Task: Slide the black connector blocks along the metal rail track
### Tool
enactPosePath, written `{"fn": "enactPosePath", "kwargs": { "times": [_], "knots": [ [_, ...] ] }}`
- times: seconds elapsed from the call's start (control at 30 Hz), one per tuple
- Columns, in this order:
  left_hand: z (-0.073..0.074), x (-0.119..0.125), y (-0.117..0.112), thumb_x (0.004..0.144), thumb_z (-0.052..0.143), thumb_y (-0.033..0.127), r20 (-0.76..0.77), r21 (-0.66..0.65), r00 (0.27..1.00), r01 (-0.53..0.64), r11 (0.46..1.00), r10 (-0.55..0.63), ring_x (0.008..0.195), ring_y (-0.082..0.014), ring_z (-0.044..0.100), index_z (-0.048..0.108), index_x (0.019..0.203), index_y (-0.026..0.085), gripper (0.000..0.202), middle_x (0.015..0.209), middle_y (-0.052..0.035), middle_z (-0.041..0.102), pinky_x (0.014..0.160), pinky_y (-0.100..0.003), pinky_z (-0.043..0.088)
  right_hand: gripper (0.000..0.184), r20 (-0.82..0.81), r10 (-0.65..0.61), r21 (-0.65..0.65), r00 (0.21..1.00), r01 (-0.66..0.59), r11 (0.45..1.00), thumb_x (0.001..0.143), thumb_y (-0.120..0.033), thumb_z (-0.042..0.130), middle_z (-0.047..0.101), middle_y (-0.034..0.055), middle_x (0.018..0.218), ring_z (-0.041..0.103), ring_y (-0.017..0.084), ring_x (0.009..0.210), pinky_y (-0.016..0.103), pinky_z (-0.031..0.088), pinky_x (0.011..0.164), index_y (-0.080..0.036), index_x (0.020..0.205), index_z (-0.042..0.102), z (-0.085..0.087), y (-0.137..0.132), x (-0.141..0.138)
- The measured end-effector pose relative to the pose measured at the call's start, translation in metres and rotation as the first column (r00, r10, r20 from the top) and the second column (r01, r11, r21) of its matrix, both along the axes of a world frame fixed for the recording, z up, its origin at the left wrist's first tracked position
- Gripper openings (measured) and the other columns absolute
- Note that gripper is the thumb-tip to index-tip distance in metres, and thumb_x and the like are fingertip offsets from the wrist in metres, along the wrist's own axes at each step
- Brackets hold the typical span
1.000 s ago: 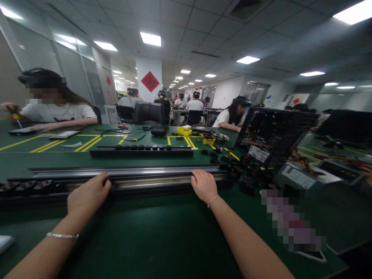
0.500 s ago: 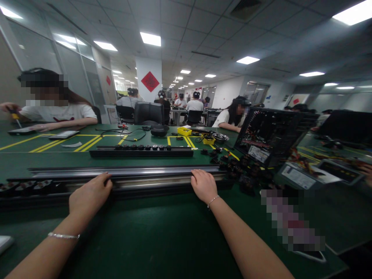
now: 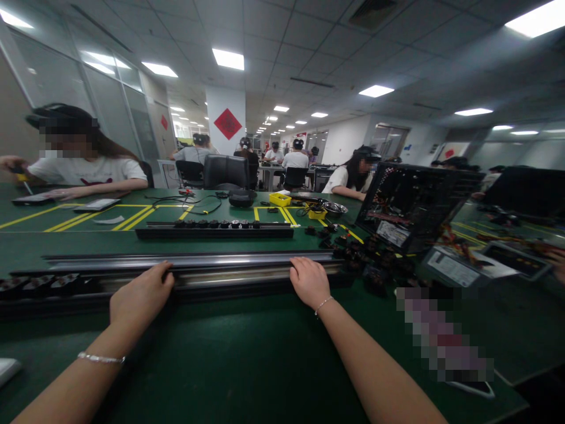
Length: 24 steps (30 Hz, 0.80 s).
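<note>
One long black metal rail with a shiny silver channel (image 3: pixel 238 278), lying crosswise on the green tabletop (image 3: pixel 229 359). My left hand (image 3: pixel 142 294) and right hand (image 3: pixel 311 284): fingers partly curled over the rail; whether they grip, I cannot tell. One shorter black rail (image 3: pixel 216 234), beyond it. Small black parts (image 3: pixel 375 259), heaped at its right end.

Bright ceiling lights (image 3: pixel 228 59), edges perhaps blurry
</note>
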<state>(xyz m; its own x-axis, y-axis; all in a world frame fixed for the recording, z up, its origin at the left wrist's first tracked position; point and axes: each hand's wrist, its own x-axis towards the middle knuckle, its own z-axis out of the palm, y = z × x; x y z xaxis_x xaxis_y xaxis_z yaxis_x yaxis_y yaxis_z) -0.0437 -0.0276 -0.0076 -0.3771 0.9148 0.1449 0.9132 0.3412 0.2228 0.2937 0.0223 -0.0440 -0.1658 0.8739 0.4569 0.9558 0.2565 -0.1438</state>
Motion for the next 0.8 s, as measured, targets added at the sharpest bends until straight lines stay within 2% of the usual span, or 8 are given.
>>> {"fn": "enactPosePath", "kwargs": {
  "times": [0.53,0.8],
  "knots": [
    [-0.0043,-0.0002,0.0018,0.086,0.028,0.047,-0.006,0.020,1.000,0.023,1.000,-0.023,0.110,-0.0263,0.058,0.049,0.127,0.027,0.051,0.129,-0.0085,0.056,0.091,-0.042,0.044,0.039,0.010,-0.007,-0.022,1.000,0.007,1.000,0.090,-0.031,0.033,0.059,0.0040,0.123,0.048,0.017,0.117,0.034,0.030,0.098,-0.022,0.117,0.059,-0.0001,0.0011,0.0003],
    [-0.0020,0.0035,-0.0002,0.086,0.027,0.047,0.004,0.002,1.000,0.018,1.000,-0.018,0.109,-0.0294,0.058,0.047,0.130,0.025,0.053,0.130,-0.0112,0.055,0.089,-0.046,0.045,0.039,0.017,-0.012,-0.022,1.000,0.012,1.000,0.090,-0.032,0.033,0.059,0.0039,0.123,0.048,0.017,0.117,0.033,0.031,0.097,-0.022,0.117,0.059,0.0005,0.0006,0.0005]
  ]
}}
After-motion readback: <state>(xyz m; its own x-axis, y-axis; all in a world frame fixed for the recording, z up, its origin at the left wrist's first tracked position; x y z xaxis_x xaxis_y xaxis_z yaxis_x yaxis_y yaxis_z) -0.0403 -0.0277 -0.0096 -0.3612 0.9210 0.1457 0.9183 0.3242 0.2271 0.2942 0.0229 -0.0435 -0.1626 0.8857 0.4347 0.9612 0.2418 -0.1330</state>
